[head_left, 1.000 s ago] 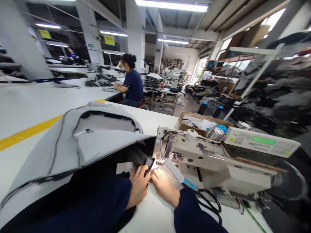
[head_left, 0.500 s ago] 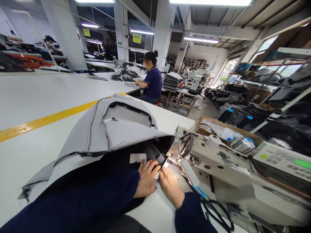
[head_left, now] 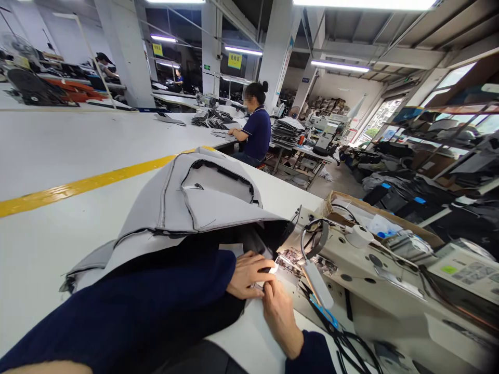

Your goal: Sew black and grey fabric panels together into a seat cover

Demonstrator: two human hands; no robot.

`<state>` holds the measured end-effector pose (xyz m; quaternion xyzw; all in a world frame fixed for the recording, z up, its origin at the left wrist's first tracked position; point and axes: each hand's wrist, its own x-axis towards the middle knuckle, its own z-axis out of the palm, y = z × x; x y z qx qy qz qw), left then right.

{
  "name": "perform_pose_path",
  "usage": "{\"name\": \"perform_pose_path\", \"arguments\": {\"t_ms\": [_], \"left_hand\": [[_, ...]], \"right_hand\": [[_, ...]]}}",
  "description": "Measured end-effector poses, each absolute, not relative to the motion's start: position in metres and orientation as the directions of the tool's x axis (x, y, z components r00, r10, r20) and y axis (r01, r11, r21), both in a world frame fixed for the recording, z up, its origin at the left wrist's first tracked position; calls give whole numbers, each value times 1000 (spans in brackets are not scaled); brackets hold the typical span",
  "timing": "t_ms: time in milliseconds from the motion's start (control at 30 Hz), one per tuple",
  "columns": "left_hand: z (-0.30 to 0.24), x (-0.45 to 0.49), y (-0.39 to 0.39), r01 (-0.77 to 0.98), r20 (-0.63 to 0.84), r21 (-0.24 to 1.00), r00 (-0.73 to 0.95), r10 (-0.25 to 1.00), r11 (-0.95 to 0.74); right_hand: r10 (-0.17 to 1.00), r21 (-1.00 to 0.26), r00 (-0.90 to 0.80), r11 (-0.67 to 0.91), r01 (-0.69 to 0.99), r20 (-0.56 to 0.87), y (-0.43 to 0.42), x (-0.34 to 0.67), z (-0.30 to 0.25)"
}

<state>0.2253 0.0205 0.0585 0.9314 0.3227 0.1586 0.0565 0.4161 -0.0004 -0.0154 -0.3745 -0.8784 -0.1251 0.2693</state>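
Note:
A large grey padded cover with black piping (head_left: 202,205) lies folded over the white table, its dark underside toward me. My left hand (head_left: 247,272) rests on the black edge of that cover, fingers curled down on it, right beside the needle area of the sewing machine (head_left: 351,270). My right hand (head_left: 278,311) sits close below it, fingertips pinched at the same edge by a small white label. Both sleeves are dark blue.
A wide white table with a yellow stripe (head_left: 78,184) stretches left. A cardboard box of spools (head_left: 374,223) and a control panel (head_left: 463,272) sit behind the machine. Black scissors (head_left: 343,340) lie at the front. A person in dark blue (head_left: 255,130) works farther back.
The view has swung left and the machine now sits further right. My hands stay together at the cover's edge, with the left hand spread further over it.

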Motion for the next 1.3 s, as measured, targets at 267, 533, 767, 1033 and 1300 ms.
{"name": "perform_pose_path", "arguments": {"t_ms": [267,533,767,1033,1300], "left_hand": [[42,227,63,413,276,222,842,464,-883],[35,218,62,335,264,351,861,435,-875],[31,211,65,272,310,448,846,434,-851],[30,217,60,370,320,310,826,463,-876],[26,232,42,532,286,287,746,601,-797]], "right_hand": [[636,-88,-515,674,733,574,-7,416,-20],[654,-118,-531,682,722,539,-6,413,-7],[627,-41,-607,711,702,489,-4,421,0],[692,-281,-552,707,649,464,-6,421,0],[703,-241,-522,680,692,483,-8,426,-10]]}}
